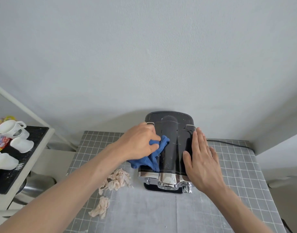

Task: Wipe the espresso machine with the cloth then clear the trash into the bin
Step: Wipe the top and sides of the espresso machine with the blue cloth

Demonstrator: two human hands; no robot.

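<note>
Left hand bunched around blue cloth, pressing it on espresso machine top to wipe; right hand spread flat on machine's right edge, probably bracing; crumpled paper trash just below left wrist; bin unseen.

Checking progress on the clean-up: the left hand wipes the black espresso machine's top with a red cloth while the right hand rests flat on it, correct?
Nearly: the head view shows the cloth is blue. The left hand wipes the black espresso machine; the right hand rests flat.
</note>
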